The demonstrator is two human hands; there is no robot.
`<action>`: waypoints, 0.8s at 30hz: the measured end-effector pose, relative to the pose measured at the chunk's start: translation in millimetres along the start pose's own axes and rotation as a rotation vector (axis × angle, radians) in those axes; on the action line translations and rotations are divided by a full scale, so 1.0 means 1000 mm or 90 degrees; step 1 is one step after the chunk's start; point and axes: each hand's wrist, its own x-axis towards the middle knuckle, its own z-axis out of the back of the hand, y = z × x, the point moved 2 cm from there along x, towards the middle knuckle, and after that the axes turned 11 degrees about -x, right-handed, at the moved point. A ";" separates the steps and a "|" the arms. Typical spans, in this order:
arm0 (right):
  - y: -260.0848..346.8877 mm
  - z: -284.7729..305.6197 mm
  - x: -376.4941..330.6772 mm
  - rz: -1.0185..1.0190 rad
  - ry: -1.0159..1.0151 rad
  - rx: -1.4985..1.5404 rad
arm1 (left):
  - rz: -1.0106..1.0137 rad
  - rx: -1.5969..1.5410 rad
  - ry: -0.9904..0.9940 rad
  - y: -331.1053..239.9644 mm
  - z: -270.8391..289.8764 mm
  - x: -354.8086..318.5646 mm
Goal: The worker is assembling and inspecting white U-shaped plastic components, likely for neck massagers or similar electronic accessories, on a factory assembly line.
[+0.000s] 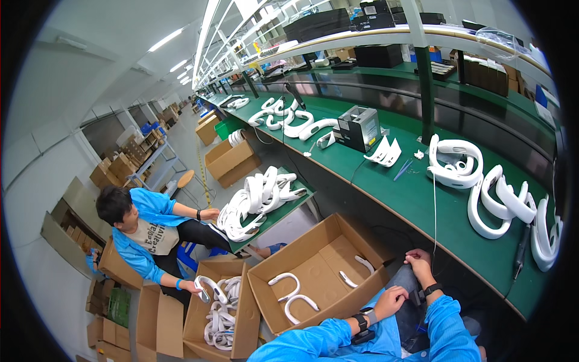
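My left hand (391, 303) rests on my lap with its fingers curled in, and nothing shows in it. Farther forward, by my knee, my right hand (418, 263) is also closed, with no object visible in it. To their left is an open cardboard box (263, 282) holding several white curved pieces (300, 309), loosely spread over its bottom. Neither hand touches the box or the pieces. On the green workbench (422, 208) to my right lie white U-shaped neck bands (453, 163), some overlapping.
At left, a person in a blue jacket (142, 208) holds a white band (208, 288) over a box (192, 323) of similar ones. More bands are heaped on a small green table (274, 212). The bench also carries a grey boxy device (357, 128), tweezers (403, 170) and a hanging screwdriver (520, 256).
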 end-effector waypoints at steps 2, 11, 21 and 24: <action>0.000 0.001 0.000 -0.005 -0.015 0.021 | -0.002 0.009 0.003 -0.002 0.000 0.002; 0.045 -0.029 -0.003 0.050 0.074 -0.002 | -0.001 0.086 -0.035 0.001 -0.004 0.004; 0.149 -0.075 -0.052 0.237 0.041 -0.111 | 0.058 -0.013 0.007 0.013 0.000 0.000; 0.208 -0.088 -0.081 0.437 0.009 -0.194 | 0.139 -0.001 0.091 0.025 0.003 -0.001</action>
